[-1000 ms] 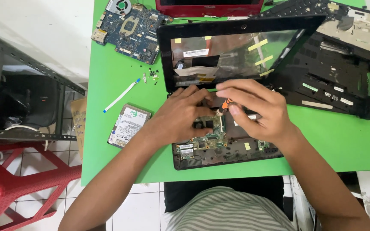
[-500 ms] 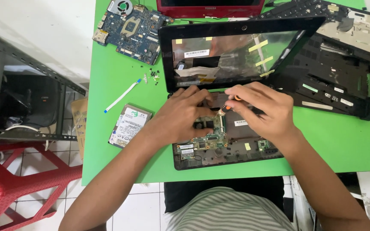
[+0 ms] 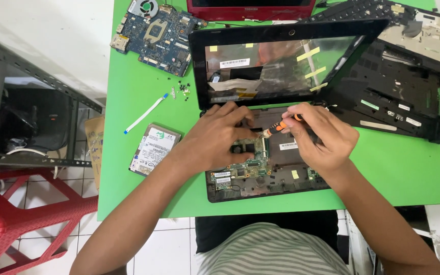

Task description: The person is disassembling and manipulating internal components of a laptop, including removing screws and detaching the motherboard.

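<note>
Pinching a small orange screwdriver (image 3: pixel 279 126) between fingertips, the right hand (image 3: pixel 322 137) tips it onto the opened laptop's board (image 3: pixel 250 163); the left hand (image 3: pixel 220 140) rests flat, fingers released, beside it.

Single head view only: my feed looks almost straight down from the wearer's head, close over the green table (image 3: pixel 143 76), facing away from the torso at the bottom edge, with floor tiles (image 3: pixel 174 244) visible at left; no second view.

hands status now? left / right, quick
Left hand: open, empty, fingers resting flat on the opened laptop base.
Right hand: closed on a small orange screwdriver, tip down at the board.
</note>
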